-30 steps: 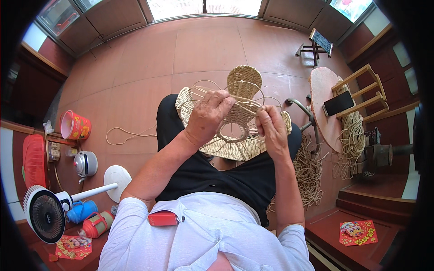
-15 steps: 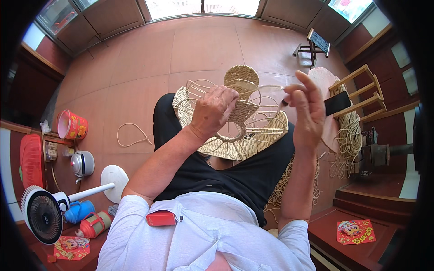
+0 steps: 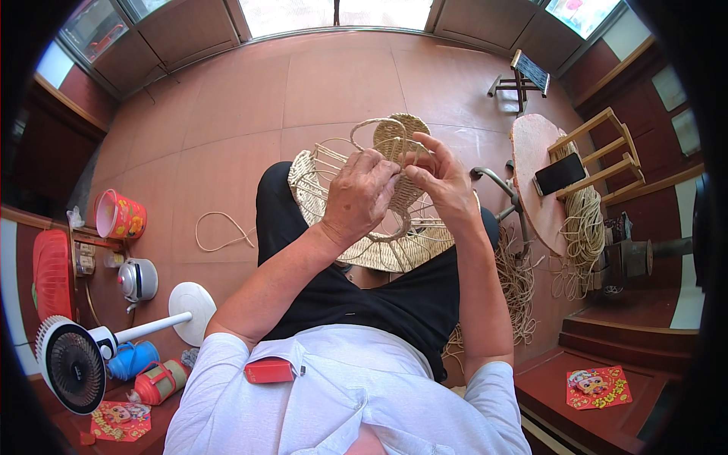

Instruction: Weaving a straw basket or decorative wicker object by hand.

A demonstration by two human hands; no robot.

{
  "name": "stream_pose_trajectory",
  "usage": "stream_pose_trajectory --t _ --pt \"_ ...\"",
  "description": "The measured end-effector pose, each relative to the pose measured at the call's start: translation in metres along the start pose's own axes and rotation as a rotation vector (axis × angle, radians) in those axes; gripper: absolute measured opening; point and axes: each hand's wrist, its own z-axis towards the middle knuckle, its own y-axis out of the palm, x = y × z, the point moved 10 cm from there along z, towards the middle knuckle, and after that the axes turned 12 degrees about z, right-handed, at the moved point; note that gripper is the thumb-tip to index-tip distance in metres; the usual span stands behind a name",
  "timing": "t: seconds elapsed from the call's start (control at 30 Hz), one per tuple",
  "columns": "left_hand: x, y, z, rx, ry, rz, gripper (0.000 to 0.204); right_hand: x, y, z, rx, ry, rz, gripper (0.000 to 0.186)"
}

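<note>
So both hands are up together over a half-woven wicker basket (image 3: 364, 227) that sits on the person's lap, tilted with its open frame toward the floor beyond the knees. The left hand (image 3: 362, 199) is curled closed around the basket's upright ribs, knuckles facing up, gripping the frame. The right hand (image 3: 442, 182) is right beside it, nearly touching, with thumb and fingers pinched on a thin strand of cane near the top of the weave, a couple of fingers sticking out straight. A loose loop of cane (image 3: 221, 233) lies on the tile floor off to the left, well apart from the basket. On the right there's a small round table (image 3: 533, 189) with a phone (image 3: 559, 174) on it, and bundles of cane (image 3: 585, 231) hanging just beside it. Lower left there's a white standing fan (image 3: 72, 365) lying near a kettle (image 3: 138, 279) and a pink bucket (image 3: 119, 215).
</note>
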Motion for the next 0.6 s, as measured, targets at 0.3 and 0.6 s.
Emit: stream_pose_trajectory --t 0.3,0.6 --pt "-0.004 0.002 0.0 0.01 -0.008 -0.013 0.016 0.018 0.003 0.007 -0.006 0.022 0.166 0.061" --pt "-0.002 0.0 0.002 0.017 -0.016 -0.034 0.014 0.009 -0.002 -0.008 0.178 -0.164 0.061 0.045"
